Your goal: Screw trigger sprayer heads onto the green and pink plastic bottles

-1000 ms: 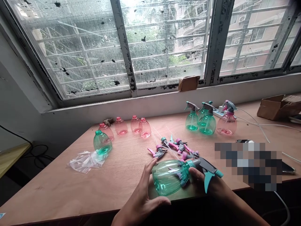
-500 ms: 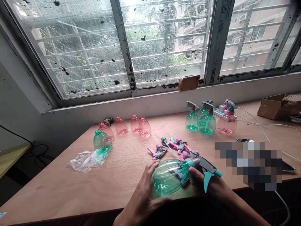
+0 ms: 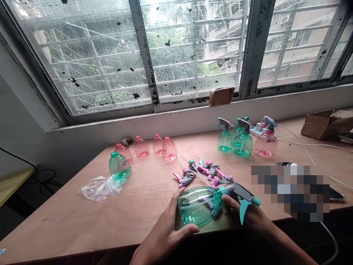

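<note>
I hold a clear green spray bottle (image 3: 197, 206) on its side over the near edge of the wooden table (image 3: 82, 221). My left hand (image 3: 165, 230) is wrapped around the bottle's round base, thumb under it. My right hand (image 3: 245, 217) grips the neck, where a grey and teal trigger head (image 3: 242, 200) sits on the bottle. Just beyond lies a pile of loose pink and grey trigger heads (image 3: 204, 171) with thin tubes.
Three finished spray bottles (image 3: 242, 141) stand at the back right. Several pink headless bottles (image 3: 156, 147) and one green bottle (image 3: 119, 167) stand at the back left, near a crumpled plastic bag (image 3: 100, 187). A cardboard box (image 3: 325, 123) and white cables (image 3: 303, 145) lie far right.
The bottle has turned slightly between my hands; my left thumb has shifted under its base. Nothing else on the table has moved.
</note>
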A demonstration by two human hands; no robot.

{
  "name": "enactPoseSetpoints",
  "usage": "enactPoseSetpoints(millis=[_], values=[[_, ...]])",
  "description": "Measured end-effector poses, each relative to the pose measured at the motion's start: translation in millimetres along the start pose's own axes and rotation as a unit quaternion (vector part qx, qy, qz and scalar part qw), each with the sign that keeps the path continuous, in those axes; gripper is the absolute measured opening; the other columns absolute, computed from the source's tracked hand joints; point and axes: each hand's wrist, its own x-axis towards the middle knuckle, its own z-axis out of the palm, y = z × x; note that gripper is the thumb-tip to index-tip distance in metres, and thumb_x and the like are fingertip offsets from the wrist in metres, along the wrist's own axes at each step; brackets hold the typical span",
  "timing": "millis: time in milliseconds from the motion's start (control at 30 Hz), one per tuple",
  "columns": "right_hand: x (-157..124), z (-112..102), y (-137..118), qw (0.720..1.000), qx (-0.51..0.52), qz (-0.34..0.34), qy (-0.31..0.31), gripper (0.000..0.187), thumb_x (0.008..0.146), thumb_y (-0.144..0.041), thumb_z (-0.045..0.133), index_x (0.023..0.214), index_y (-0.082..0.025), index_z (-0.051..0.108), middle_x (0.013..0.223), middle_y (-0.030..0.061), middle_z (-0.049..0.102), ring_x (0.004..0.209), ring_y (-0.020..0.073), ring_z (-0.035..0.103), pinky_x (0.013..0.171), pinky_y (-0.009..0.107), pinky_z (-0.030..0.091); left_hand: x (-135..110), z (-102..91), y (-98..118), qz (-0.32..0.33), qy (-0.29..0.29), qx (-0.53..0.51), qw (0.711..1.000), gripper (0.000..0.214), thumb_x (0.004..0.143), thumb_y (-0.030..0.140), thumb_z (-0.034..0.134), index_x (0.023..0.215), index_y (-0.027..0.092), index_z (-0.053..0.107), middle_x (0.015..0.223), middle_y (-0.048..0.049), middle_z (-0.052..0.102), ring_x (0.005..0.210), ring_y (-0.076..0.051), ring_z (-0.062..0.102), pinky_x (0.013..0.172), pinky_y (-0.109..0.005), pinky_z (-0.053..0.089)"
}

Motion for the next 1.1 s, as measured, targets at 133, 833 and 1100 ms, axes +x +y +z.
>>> enactPoseSetpoints(millis=[133, 833, 1100], values=[[-1, 1, -1, 1.0, 0.01, -0.007, 0.0, 0.052, 0.099, -0.06, 0.055, 0.066, -0.02, 0.056, 0.058, -0.0012, 0.056, 0.054, 0.0152, 0.052, 0.054, 0.029, 0.04, 0, -0.5, 1, -0.002, -0.001, 0.001, 1.0, 0.086, 0.091, 0.052, 0.071, 0.159, 0.033, 0.022, 0.167, -0.0077, 0.033, 0.153, -0.032, 0.031, 0.126, -0.05, 0.028], [-3, 3, -11, 1.0, 0.008, -0.01, 0.005, 0.054, 0.098, -0.063, 0.054, 0.064, -0.021, 0.056, 0.058, -0.0008, 0.055, 0.055, 0.0164, 0.052, 0.054, 0.03, 0.041, 0, 0.3, 5, 0.006, 0.019, -0.006, 1.0, 0.085, 0.089, 0.049, 0.074, 0.158, 0.03, 0.03, 0.164, -0.0102, 0.039, 0.15, -0.037, 0.036, 0.123, -0.052, 0.032], [-2, 3, -8, 1.0, 0.012, 0.002, 0.007, 0.056, 0.096, -0.066, 0.055, 0.064, -0.02, 0.056, 0.056, -0.0012, 0.055, 0.053, 0.0158, 0.052, 0.053, 0.029, 0.04, 0, 0.3, 4, 0.008, 0.02, -0.004, 1.0, 0.084, 0.089, 0.049, 0.074, 0.158, 0.03, 0.03, 0.165, -0.0094, 0.038, 0.151, -0.037, 0.034, 0.125, -0.052, 0.03]])
